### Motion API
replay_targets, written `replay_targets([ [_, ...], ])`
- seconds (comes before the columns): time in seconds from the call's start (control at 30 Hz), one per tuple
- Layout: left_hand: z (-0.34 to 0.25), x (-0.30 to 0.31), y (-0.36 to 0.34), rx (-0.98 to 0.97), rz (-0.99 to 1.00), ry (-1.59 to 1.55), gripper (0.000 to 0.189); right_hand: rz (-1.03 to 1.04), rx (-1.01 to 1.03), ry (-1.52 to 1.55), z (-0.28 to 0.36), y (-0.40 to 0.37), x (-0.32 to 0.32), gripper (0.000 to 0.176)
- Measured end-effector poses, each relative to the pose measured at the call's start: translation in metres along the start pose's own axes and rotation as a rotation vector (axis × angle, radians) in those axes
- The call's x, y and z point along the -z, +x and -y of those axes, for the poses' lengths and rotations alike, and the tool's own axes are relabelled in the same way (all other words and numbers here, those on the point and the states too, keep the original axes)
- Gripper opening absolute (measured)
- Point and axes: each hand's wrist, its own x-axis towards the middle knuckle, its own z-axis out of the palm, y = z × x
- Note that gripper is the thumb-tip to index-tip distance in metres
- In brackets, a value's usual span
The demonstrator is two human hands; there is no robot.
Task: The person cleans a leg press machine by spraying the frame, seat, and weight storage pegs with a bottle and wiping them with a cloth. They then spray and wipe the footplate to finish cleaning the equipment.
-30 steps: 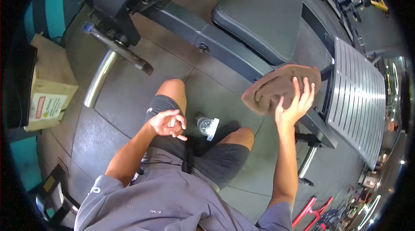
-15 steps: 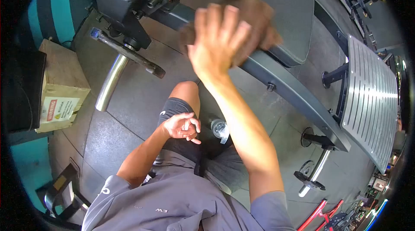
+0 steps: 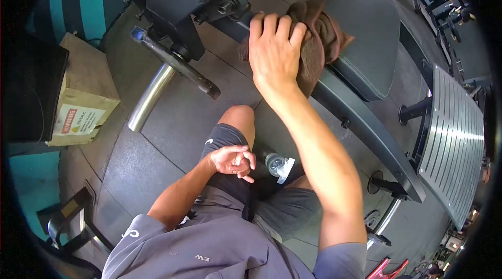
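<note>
My right hand (image 3: 274, 51) presses a bunched brown cloth (image 3: 314, 51) onto the dark grey metal beam (image 3: 361, 114) of a gym machine. Its fingers curl over the beam's top, and folds of cloth spill out beside the padded seat (image 3: 368, 44). My left hand (image 3: 235, 161) hovers palm up near my left thigh with loosely bent fingers, holding nothing. Between my legs is a clear plastic bottle (image 3: 274, 164) with a white part at its top. Its lower end is in shadow.
On the left, a steel weight peg (image 3: 151, 96) and a dark bar (image 3: 180, 67) stick out near a wooden box (image 3: 86, 91) with a warning label. A slotted metal footplate (image 3: 455, 138) stands at the right. A bolt (image 3: 345, 122) protrudes from the beam's side.
My right hand and the cloth have slid slightly up the beam, and their blur has gone. The whole view has shifted, while my left hand keeps its loose pose.
</note>
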Motion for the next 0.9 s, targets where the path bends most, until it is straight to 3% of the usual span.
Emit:
replay_targets([
  [0.07, 0.003, -0.002, 0.0, 0.003, -0.017, 0.015, 0.059, 0.014, 0.127, 0.039, -0.02, -0.008, 0.01, 0.046],
  [0.13, 0.003, -0.001, -0.002, -0.027, -0.017, 0.036, 0.059, 0.046, 0.18, 0.006, -0.037, -0.017, 0.018, 0.061],
  [0.2, 0.002, -0.002, -0.002, -0.035, 0.0, 0.024, 0.058, 0.058, 0.175, -0.076, -0.032, -0.013, 0.02, 0.063],
  [0.4, -0.002, -0.005, 0.002, -0.014, -0.016, 0.042, 0.056, -0.144, 0.059, -0.054, 0.007, 0.006, -0.006, 0.055],
  [0.53, -0.001, -0.006, -0.004, -0.037, -0.035, 0.024, 0.056, 0.007, 0.229, 0.081, -0.045, -0.013, 0.016, 0.047],
  [0.57, 0.002, 0.002, -0.005, -0.063, 0.009, 0.02, 0.06, -0.064, 0.311, 0.188, -0.065, -0.018, 0.024, 0.045],
  [0.63, 0.004, 0.001, -0.005, -0.082, 0.032, 0.029, 0.06, -0.117, 0.23, 0.279, -0.096, -0.033, 0.043, 0.041],
  [0.73, 0.003, 0.001, -0.002, -0.087, 0.058, 0.028, 0.059, -0.175, -0.06, 0.402, -0.144, -0.078, 0.043, 0.063],
  [0.8, 0.0, 0.003, 0.002, -0.052, 0.081, 0.023, 0.059, -0.152, -0.061, 0.373, -0.156, -0.11, 0.033, 0.058],
  [0.9, -0.005, -0.002, 0.003, 0.003, 0.041, -0.013, 0.057, -0.086, 0.135, 0.241, -0.128, -0.116, 0.041, 0.049],
])
